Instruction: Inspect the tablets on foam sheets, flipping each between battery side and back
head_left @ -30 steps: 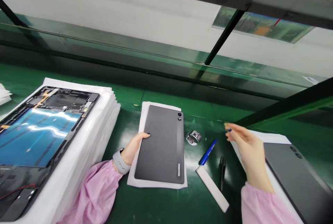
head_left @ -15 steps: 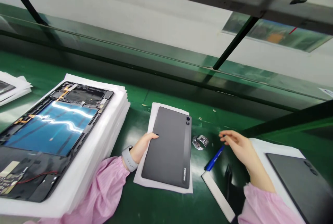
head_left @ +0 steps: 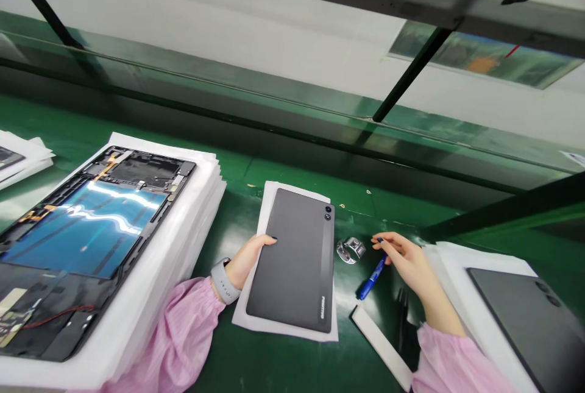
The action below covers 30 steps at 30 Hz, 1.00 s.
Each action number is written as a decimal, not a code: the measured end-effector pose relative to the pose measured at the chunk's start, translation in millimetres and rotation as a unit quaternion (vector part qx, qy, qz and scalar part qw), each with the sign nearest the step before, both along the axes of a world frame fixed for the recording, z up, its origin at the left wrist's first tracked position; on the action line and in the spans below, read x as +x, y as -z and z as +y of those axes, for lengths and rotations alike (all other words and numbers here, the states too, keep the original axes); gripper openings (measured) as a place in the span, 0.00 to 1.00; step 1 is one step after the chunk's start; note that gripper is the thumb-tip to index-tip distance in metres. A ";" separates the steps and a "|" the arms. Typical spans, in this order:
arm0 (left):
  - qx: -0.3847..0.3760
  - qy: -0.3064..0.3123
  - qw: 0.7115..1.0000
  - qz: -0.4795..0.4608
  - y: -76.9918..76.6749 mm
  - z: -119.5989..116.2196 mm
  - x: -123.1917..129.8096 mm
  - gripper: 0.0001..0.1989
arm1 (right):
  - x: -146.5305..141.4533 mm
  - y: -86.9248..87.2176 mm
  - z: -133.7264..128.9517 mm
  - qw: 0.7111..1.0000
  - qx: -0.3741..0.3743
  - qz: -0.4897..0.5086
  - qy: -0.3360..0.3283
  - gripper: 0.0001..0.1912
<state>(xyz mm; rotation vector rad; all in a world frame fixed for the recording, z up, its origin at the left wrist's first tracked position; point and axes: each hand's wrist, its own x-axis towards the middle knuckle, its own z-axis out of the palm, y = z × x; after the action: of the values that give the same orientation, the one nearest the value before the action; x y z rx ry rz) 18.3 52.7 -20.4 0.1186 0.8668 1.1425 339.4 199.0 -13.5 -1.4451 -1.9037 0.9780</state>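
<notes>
A dark grey tablet (head_left: pixel 292 259) lies back up on white sheets (head_left: pixel 256 314), its two camera lenses at the upper right. My left hand (head_left: pixel 247 259) is closed on its left edge, thumb on the back and the other fingers hidden beneath. My right hand (head_left: pixel 400 256) hovers at the upper end of a blue pen (head_left: pixel 372 279), fingers loosely bent and apart; whether they touch the pen I cannot tell. Between tablet and right hand sits a shiny roll (head_left: pixel 351 250). Below the pen lie a white bar (head_left: pixel 381 347) and dark tweezers (head_left: pixel 402 320).
At left, an opened tablet (head_left: pixel 91 228) with exposed internals rests on a thick stack of white sheets (head_left: pixel 192 216). Another grey tablet (head_left: pixel 521 320) lies on sheets at right. A second paper stack (head_left: pixel 39 155) shows at far left. A green frame (head_left: pixel 411 76) rises behind the green bench.
My right hand has moved slightly left, its fingertips now over the pen's upper end. The pen's upper end has shifted a little left. My left hand keeps its hold on the tablet.
</notes>
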 end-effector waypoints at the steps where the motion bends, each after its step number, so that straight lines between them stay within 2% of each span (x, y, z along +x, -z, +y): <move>1: -0.008 0.007 1.000 -0.006 0.1 0.1 -0.1 0.10 | 2.1 2.6 2.2 1.000 0.004 -0.003 0.005 0.16; 8: -0.041 0.001 0.999 -0.014 -1.7 2.0 0.7 0.06 | 20.9 19.8 31.0 0.993 0.089 -0.032 0.068 0.19; 14: -0.052 -0.008 0.999 -0.011 -5.3 2.8 2.0 0.04 | 25.7 41.4 37.5 0.986 0.144 -0.057 0.067 0.24; 19: -0.053 -0.002 0.999 -0.006 -6.3 2.9 2.7 0.06 | 23.3 54.5 40.9 0.981 0.163 -0.089 0.046 0.29; 22: -0.046 0.000 0.999 -0.004 -6.0 2.6 2.6 0.06 | 21.6 44.6 37.4 0.979 0.165 -0.116 0.035 0.29; 26: -0.028 0.000 1.000 -0.004 -4.5 2.2 2.6 0.06 | 22.0 13.8 23.2 0.973 0.151 -0.176 0.014 0.20; 28: -0.020 -0.005 1.000 -0.003 -3.0 2.2 3.1 0.06 | 22.0 1.8 12.4 0.969 0.121 -0.215 0.005 0.18; 30: -0.011 -0.013 1.000 0.000 -0.6 2.3 3.7 0.07 | 20.7 -2.5 0.4 0.965 0.077 -0.252 -0.008 0.16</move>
<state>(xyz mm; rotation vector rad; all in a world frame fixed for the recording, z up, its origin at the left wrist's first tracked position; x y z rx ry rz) 22.0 55.0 -19.8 0.0892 0.8838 1.1574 360.1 199.4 -10.9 -1.7009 -2.2868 0.4748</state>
